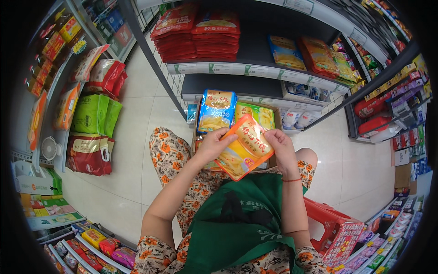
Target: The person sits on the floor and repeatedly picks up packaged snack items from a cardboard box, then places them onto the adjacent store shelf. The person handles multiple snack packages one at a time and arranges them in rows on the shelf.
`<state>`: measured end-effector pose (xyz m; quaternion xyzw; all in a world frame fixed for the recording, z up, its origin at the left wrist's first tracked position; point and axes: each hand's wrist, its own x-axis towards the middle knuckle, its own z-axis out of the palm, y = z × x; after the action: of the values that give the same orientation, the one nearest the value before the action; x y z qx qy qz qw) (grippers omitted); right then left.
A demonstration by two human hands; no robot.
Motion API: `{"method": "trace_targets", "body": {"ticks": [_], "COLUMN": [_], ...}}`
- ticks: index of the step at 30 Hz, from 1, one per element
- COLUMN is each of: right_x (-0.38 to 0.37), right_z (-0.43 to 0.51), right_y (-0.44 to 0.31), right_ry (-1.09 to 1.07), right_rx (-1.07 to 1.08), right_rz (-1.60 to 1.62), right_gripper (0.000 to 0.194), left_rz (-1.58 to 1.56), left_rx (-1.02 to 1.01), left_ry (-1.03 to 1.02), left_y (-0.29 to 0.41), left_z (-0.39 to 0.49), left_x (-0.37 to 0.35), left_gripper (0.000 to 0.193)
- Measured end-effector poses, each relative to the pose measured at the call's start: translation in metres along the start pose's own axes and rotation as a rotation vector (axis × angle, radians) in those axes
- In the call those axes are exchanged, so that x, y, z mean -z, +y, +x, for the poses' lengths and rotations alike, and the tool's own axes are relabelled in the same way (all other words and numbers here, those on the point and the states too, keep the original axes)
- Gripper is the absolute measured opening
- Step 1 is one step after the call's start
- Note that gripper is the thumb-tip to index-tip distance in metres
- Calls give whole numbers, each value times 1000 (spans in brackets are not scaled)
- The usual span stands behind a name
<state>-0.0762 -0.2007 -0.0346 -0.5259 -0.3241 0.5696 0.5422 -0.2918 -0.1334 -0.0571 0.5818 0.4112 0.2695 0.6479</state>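
Observation:
Between my two hands, tilted, is an orange-edged plastic food pouch (pixel 244 150) with printed writing. My left hand (pixel 214 144) pinches its upper left edge, and my right hand (pixel 281 147) grips its upper right edge. Beneath it, an open cardboard box (pixel 276 120) stands before my lap, holding a blue pouch (pixel 217 111) at its left and a green pouch (pixel 261 114) at its right. On the dark shelf beyond lie stacks of red pouches (pixel 215 41), a blue pouch (pixel 286 53), orange pouches (pixel 318 58) and green-yellow pouches (pixel 344 66).
A metal shelf post (pixel 160 65) rises left of the box. Bagged goods (pixel 90 114) line the left shelving. A red plastic stool (pixel 321 219) stands near my right side. More packaged goods fill racks at the right and behind me. A lower shelf (pixel 236 85) sits behind the box.

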Motion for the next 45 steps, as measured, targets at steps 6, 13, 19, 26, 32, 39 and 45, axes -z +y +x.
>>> {"method": "trace_targets", "body": {"ticks": [6,13,19,26,32,39,45], "right_x": [-6,-6,-3,11,21,42,50], "right_z": [-2,-8,-11,-8,-8,-1,-5], "right_y": [-5,11,24,13,0,-16,-50], "right_ry": [147,129,246,366,440,480,482], "right_rx": [-47,-9,140,242,245,331,460], "right_rz": [139,154,102,225,261,293,296], "right_gripper": [22,24,24,27,28,25,23], "left_rz": [-243,-455,-598,-509,-315,-372,-352], "left_rx": [61,125,105,11,-114,-67,-165], "left_ry": [88,178,200,172,93,43,37], "left_y": [8,19,39,50,50,74,91], "left_z": [4,14,18,16,16,29,49], "left_x": [-15,-26,-41,-62,-73,-85,-98], "left_gripper": [22,21,23,28,38,39,40]}}
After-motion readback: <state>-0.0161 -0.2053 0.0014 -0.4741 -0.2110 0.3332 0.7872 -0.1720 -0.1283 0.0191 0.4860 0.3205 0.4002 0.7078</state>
